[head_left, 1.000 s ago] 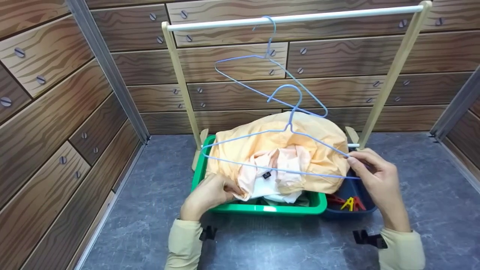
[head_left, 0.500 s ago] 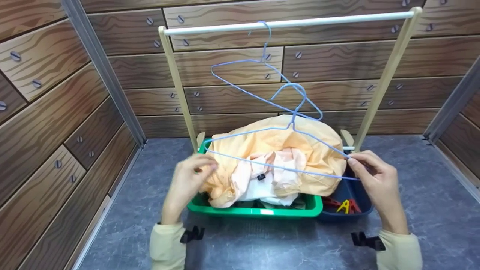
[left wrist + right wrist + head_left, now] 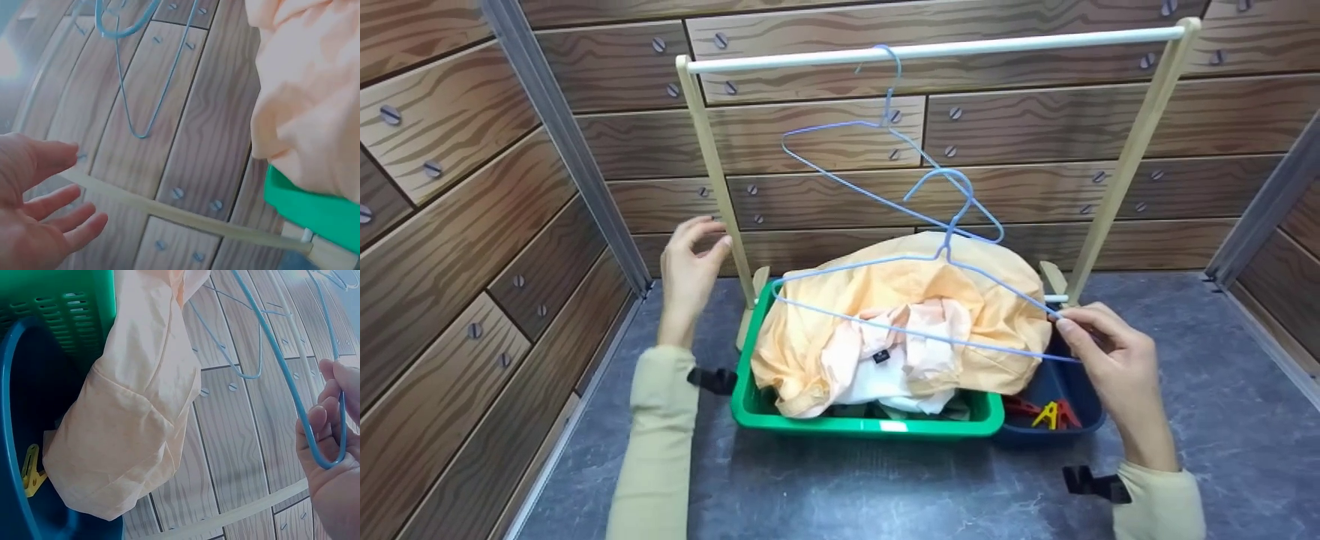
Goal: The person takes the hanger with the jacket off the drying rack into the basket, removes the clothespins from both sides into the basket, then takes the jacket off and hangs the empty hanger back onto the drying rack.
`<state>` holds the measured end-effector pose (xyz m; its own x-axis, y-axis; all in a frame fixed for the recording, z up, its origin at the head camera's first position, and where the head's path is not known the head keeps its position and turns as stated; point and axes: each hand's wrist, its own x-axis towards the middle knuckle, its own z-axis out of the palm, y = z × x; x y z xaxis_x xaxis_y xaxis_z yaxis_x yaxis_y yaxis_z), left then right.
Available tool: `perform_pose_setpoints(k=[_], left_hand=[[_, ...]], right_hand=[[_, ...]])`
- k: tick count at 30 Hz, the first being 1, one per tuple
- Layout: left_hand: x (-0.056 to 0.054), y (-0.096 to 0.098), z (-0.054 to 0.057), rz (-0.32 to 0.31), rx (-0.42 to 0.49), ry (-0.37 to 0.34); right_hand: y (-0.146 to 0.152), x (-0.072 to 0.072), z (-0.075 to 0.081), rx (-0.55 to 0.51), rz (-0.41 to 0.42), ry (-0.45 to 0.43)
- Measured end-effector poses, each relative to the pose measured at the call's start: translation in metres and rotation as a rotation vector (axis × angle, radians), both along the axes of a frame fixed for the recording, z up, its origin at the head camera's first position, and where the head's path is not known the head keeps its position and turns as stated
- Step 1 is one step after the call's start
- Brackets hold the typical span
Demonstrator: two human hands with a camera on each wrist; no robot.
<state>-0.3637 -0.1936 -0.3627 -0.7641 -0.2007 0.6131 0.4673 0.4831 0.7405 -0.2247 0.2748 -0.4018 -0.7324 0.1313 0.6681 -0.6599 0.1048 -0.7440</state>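
Note:
My right hand (image 3: 1117,367) pinches the right end of a blue wire clothes hanger (image 3: 847,266), which stands over the green basket with its hook up. In the right wrist view the hanger's bent corner (image 3: 332,464) lies against the palm. A peach-coloured garment (image 3: 810,315) with a pale pink and white inner part and a small dark label is heaped in the green basket (image 3: 877,427). My left hand (image 3: 690,262) is raised beside the rack's left post, holding nothing, its fingers apart in the left wrist view. A second blue hanger (image 3: 840,169) hangs on the rack's rail.
A drying rack with a white rail (image 3: 1020,45) and wooden posts (image 3: 1132,165) stands behind the basket. A dark blue bin (image 3: 1057,431) with red and yellow clothespins (image 3: 1048,415) is to the right, partly under the garment. Wood-patterned panels (image 3: 825,202) enclose the back.
My left hand has let go of the garment's lower left edge and moved up and left to the rack's post. The right hand keeps its hold on the hanger.

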Motion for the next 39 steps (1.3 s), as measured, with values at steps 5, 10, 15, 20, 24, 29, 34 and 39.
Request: perform_pose_setpoints(k=[5,10,15,20,24,29,34,39], left_hand=[[-0.031,-0.011,0.003,-0.034,0.138,-0.065],[-0.058,-0.024,0.003,-0.049,0.215,-0.119],[-0.063,-0.028,0.003,-0.127,0.258,-0.196],[-0.065,-0.027,-0.006,-0.225,0.319,-0.270],[-0.077,-0.028,-0.021,-0.197,0.261,-0.270],[-0.085,-0.028,-0.030,-0.114,0.180,-0.241],[-0.087,-0.028,-0.033,-0.077,0.169,-0.227],[-0.090,-0.024,-0.032,-0.084,0.199,-0.210]], right_hand=[[-0.004,0.000,0.000,0.012,0.020,0.021],[-0.006,0.000,-0.001,0.031,0.018,0.010],[-0.007,0.002,0.000,0.009,0.031,0.018],[-0.009,0.003,0.000,-0.001,0.052,0.037],[-0.011,0.003,-0.001,-0.001,0.066,0.043],[-0.012,0.004,-0.001,0.011,0.054,0.035],[-0.013,0.004,0.000,0.039,0.033,0.018],[-0.013,0.003,0.003,0.048,0.011,0.013]])
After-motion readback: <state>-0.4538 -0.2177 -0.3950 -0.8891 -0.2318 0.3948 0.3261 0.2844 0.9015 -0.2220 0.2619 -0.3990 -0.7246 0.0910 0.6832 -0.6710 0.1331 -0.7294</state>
